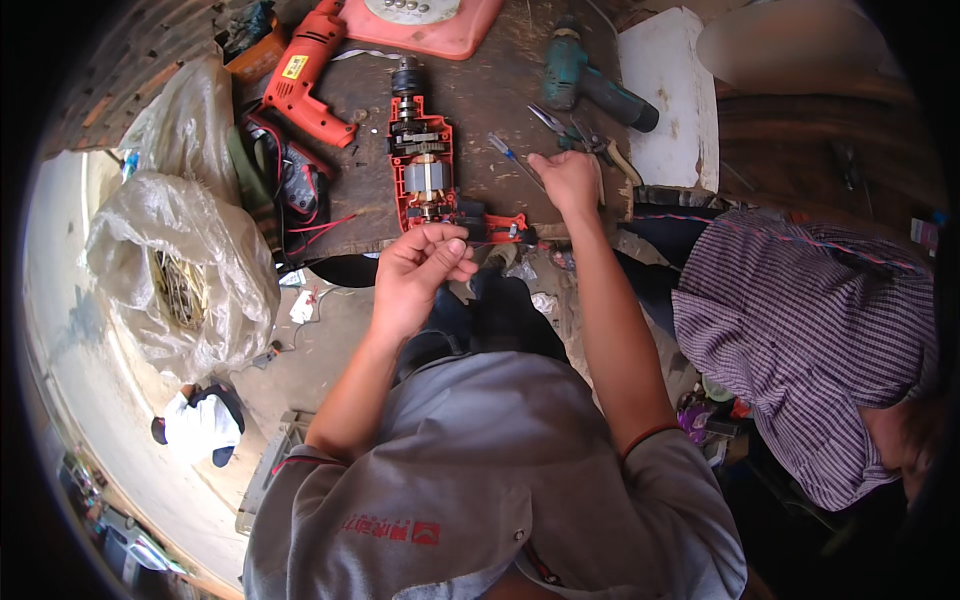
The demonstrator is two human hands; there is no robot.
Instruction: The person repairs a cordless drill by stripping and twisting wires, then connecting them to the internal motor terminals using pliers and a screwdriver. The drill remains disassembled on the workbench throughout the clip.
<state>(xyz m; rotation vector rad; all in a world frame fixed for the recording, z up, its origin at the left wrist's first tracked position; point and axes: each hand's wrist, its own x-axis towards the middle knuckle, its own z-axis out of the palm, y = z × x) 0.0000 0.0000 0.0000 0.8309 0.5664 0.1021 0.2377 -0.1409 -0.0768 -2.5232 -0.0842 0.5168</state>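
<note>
A red power drill [427, 180] lies on the bench with its casing half off, showing the gears, motor windings and chuck. At the near end of it is my left hand [418, 272], raised at the bench edge. Its thumb and fingers are pinched together; what they hold, if anything, is too small to make out. My right hand [572, 184] is stretched out over the bench to the right, fingers extended. Beside its fingertips lies a screwdriver [508, 153] with a clear and blue handle; the end of its shaft runs close to the hand.
A whole red drill [300, 75] lies at the left, above a dark multimeter [300, 178]. Pliers [590, 138] and a teal cordless drill [590, 85] lie at the right. Plastic bags [185, 270] hang left. A person in a checked shirt [800, 340] is close at my right.
</note>
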